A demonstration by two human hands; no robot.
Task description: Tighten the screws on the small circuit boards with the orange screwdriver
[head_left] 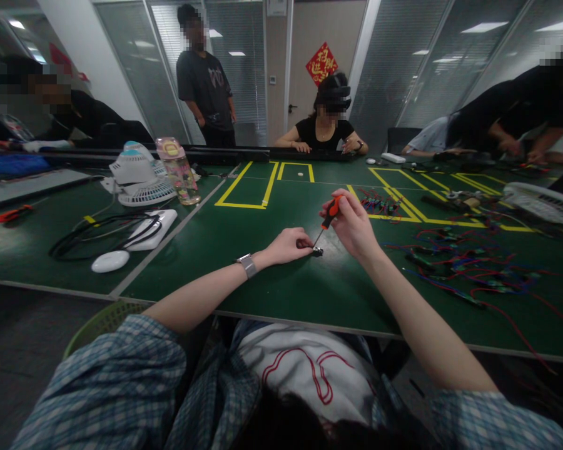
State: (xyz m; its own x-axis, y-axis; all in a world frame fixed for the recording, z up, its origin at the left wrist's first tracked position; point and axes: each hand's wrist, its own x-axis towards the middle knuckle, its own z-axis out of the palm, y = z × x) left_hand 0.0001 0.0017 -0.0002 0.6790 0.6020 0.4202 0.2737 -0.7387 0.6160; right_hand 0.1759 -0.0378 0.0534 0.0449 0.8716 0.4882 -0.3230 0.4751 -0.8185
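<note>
My right hand (351, 223) is closed around the orange and black handle of a screwdriver (331, 212). The screwdriver slants down to the left, and its tip meets a small metallic and dark part (318, 251) on the green table (272, 287). From the left, my left hand (291, 245) pinches at the edge of that part, thumb and fingers together. The part is too small to name, and my fingers cover some of it. A watch (247, 265) with a metal band is on my left wrist.
Small circuit boards with red and blue wires (469, 265) lie to the right. On the left are a white fan (138, 175), a bottle (178, 172), black cables (107, 234), a white mouse (110, 261) and another screwdriver (13, 214). Several people sit or stand around the table.
</note>
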